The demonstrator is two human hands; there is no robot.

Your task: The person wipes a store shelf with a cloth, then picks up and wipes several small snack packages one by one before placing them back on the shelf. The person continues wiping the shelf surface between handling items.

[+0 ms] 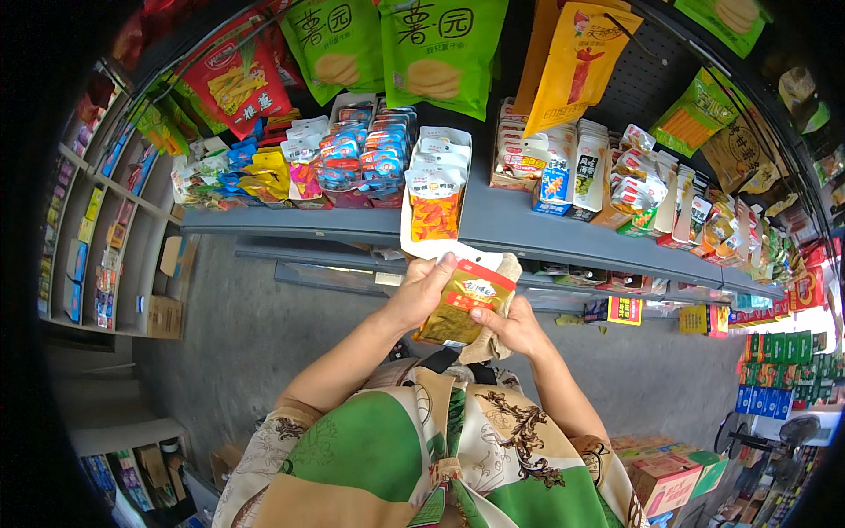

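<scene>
My left hand (422,290) grips the top left part of a yellow-and-red snack packet (462,307) in front of my chest. On the packet's right side lies the thumb of my right hand (511,323). A beige cloth (507,277) sits behind the packet, also held in my right hand. Just beyond my hands, an open white display box (465,165) with orange-and-white snack packets (436,204) juts over the front edge of the grey shelf (502,228).
Boxes of blue packets (385,155) stand left of the white box, and more packet boxes (591,168) stand to the right. Large green snack bags (442,56) and a yellow bag (581,66) hang above. Cartons (667,478) are stacked at the lower right.
</scene>
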